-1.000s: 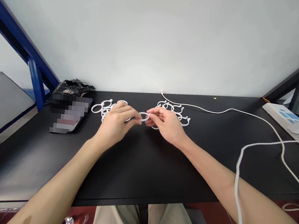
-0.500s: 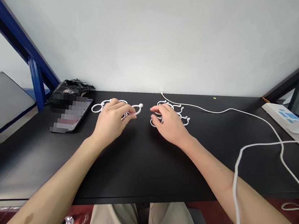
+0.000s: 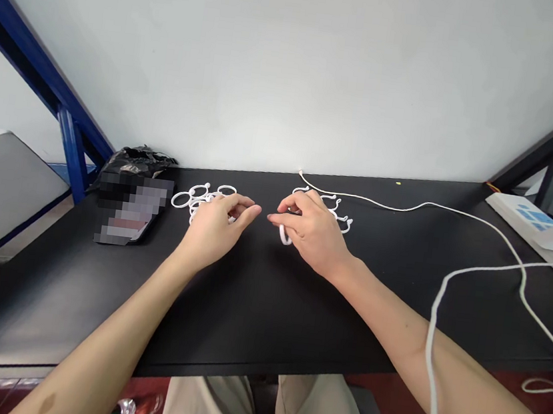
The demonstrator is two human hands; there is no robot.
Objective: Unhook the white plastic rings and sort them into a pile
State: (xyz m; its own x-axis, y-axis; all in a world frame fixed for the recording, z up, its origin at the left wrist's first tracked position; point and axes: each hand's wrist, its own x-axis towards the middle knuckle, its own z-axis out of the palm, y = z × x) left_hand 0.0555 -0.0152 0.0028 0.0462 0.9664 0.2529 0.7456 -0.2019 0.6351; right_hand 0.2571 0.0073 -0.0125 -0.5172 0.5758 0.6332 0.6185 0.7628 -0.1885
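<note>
My right hand (image 3: 311,228) pinches a white plastic ring (image 3: 284,235) that looks like a curtain ring; its lower curve hangs below the thumb and finger. Behind and under that hand lie several similar white hooked rings (image 3: 347,226) with small ball ends, partly hidden. My left hand (image 3: 221,224) has thumb and index finger apart, with nothing visible between them. It hovers over the right side of another group of white rings (image 3: 181,200), covering some. A small gap separates the two hands.
A phone (image 3: 137,217) with a blurred screen and a crumpled black bag (image 3: 135,163) lie left on the black table (image 3: 263,313). A white cable (image 3: 428,203) runs along the back and loops over my right forearm. A white-and-blue box (image 3: 532,218) sits at right.
The ring that my left hand held is no longer between its fingers, which have parted. My right hand has closed on a ring at its near side.
</note>
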